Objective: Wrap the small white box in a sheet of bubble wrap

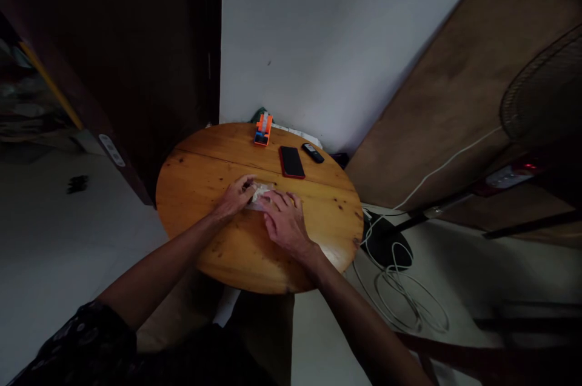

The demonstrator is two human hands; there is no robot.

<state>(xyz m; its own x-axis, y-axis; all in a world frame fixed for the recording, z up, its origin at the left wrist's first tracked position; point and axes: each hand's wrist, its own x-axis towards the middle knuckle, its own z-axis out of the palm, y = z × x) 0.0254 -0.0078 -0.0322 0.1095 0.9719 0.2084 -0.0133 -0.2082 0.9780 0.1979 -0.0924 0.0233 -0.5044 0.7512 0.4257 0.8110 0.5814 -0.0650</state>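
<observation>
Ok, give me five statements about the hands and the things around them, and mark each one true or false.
1. The left hand and right hand are both at the plastic. True.
2. The red-edged device lies left of the black handset. True.
3. The right hand holds the black handset. False: the black handset lies apart from it, on the table.
4. The fan is left of the table. False: the fan is to its right.
5. A white cable lies partly looped on the floor. True.
</observation>
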